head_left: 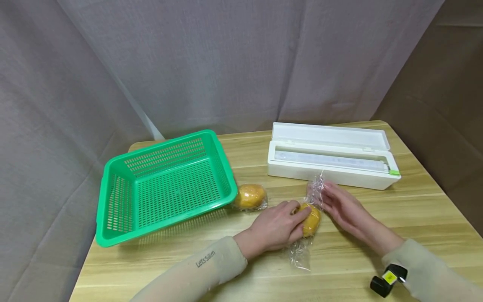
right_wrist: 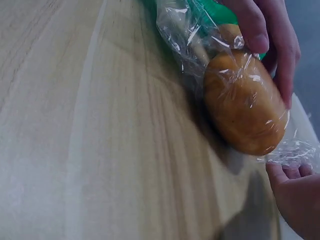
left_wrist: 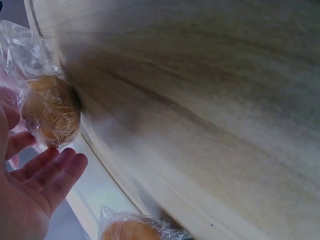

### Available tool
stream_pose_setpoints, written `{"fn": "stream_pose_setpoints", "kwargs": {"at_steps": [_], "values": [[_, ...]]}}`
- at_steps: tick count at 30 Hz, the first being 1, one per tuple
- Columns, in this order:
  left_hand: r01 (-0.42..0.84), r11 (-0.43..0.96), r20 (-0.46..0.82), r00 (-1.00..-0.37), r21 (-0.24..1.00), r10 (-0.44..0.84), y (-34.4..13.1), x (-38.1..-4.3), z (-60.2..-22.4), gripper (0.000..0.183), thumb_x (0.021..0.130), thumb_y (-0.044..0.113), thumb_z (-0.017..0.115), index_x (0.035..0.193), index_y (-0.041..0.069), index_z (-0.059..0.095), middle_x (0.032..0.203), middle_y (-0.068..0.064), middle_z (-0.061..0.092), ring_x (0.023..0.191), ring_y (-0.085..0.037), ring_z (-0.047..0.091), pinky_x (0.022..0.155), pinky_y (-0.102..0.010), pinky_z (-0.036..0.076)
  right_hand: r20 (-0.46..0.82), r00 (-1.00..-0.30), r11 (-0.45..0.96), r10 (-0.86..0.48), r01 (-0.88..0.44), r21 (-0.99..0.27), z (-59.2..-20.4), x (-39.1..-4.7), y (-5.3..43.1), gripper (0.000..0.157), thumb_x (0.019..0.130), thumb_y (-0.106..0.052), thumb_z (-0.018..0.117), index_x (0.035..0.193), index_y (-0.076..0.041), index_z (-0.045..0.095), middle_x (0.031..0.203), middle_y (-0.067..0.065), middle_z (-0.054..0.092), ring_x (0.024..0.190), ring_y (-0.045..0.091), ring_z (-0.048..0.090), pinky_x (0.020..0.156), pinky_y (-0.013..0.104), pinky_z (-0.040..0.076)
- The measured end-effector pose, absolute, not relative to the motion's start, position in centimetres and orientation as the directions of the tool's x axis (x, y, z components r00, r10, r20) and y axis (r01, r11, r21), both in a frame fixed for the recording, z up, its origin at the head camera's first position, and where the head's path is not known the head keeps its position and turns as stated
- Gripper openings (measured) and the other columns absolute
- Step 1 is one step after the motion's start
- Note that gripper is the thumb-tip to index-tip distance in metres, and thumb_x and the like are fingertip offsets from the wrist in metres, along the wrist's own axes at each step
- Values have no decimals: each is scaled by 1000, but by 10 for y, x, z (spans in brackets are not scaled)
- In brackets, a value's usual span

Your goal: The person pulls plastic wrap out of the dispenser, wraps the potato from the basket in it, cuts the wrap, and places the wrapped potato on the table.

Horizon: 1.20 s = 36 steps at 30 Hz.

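An orange-yellow mango (head_left: 311, 219) in clear plastic wrap lies on the wooden table in front of the person. My left hand (head_left: 277, 224) holds it from the left, its fingers over the top; in the right wrist view the thumb presses on the wrapped mango (right_wrist: 245, 107). At the far end, my right hand (head_left: 345, 209) pinches the gathered plastic wrap (head_left: 316, 191). A loose tail of wrap spreads over the table at the near end. Another wrapped mango (head_left: 250, 196) lies to the left, beside the basket.
A green plastic basket (head_left: 166, 224) stands at the left. Behind the right hand is a white wrap dispenser box (head_left: 302, 169) with its lid (head_left: 332, 136) raised, a roll inside and a green slider at its right end. Grey curtains hang behind the table (head_left: 351, 272).
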<state>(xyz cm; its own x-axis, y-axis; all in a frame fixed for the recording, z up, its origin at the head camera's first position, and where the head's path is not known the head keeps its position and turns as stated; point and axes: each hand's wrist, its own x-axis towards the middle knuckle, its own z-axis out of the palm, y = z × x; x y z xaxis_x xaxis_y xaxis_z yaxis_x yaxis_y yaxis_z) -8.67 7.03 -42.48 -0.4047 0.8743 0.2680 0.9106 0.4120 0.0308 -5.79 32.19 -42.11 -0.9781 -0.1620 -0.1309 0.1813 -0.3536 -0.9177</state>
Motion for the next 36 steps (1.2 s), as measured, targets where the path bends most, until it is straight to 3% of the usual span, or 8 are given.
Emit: {"fn": "stream_pose_setpoints", "kwargs": {"at_steps": [3, 5, 12, 15, 19, 23, 29, 36], "values": [[908, 419, 268, -411, 32, 871, 71, -87, -425, 49, 108, 36, 56, 154, 18, 58, 126, -4, 65, 96, -14, 67, 70, -24, 58, -100, -981, -232, -164, 137, -963, -417, -57, 317, 59, 118, -27, 41, 166, 1, 21, 135, -12, 67, 126, 4, 64, 107, 21, 49], [906, 423, 268, -415, 31, 869, 71, -86, -426, 49, 109, 37, 56, 154, 18, 58, 125, -4, 65, 97, -14, 67, 71, -25, 58, -75, -981, -170, -179, 106, -980, -415, -57, 314, 66, 118, -31, 39, 165, 8, 13, 134, -13, 67, 125, 3, 64, 107, 20, 49], [896, 444, 274, -431, 15, 860, 72, -86, -428, 51, 111, 48, 53, 152, 18, 60, 126, -4, 66, 103, -15, 69, 75, -26, 60, 41, -966, -92, -255, -18, -996, -415, -54, 309, 54, 120, -35, 24, 163, -7, 39, 136, -10, 69, 125, 3, 63, 108, 17, 46], [889, 457, 291, -442, 18, 849, 72, -85, -427, 50, 110, 50, 54, 149, 18, 61, 125, -3, 69, 106, -16, 70, 77, -26, 60, 47, -969, 9, -243, -50, -999, -416, -52, 306, 60, 119, -37, 22, 161, 2, 39, 141, -12, 66, 127, 0, 61, 108, 15, 44], [866, 493, 303, -493, 83, 815, 71, -84, -425, 48, 106, 53, 61, 135, 15, 63, 119, -3, 72, 102, -16, 72, 79, -26, 60, 34, -979, 199, -203, -75, -977, -415, -47, 303, 66, 119, -38, 20, 153, 13, 43, 154, 9, 57, 129, -9, 56, 107, 12, 41], [803, 560, 285, -595, 202, 751, 69, -84, -424, 53, 99, 60, 69, 122, 13, 60, 103, 1, 68, 83, -10, 65, 69, -22, 56, 78, -976, 332, -202, -144, -932, -417, -42, 300, 58, 120, -29, 21, 147, 8, 56, 155, 26, 51, 131, -14, 50, 108, 8, 35], [749, 599, 283, -662, 282, 694, 68, -86, -425, 63, 93, 63, 76, 124, 11, 59, 100, 2, 66, 74, -9, 60, 62, -21, 53, 298, -913, 511, -278, -403, -759, -425, -35, 296, 41, 114, -2, 35, 142, -4, 66, 145, 19, 64, 136, -2, 52, 113, 11, 32], [789, 567, 299, -615, 237, 730, 66, -86, -425, 53, 97, 60, 73, 120, 15, 58, 100, 3, 63, 74, -8, 60, 58, -18, 49, 366, -821, 646, -437, -570, -507, -430, -22, 300, 50, 104, 0, 59, 153, -12, 60, 158, 12, 55, 153, 11, 41, 122, 13, 20]]}}
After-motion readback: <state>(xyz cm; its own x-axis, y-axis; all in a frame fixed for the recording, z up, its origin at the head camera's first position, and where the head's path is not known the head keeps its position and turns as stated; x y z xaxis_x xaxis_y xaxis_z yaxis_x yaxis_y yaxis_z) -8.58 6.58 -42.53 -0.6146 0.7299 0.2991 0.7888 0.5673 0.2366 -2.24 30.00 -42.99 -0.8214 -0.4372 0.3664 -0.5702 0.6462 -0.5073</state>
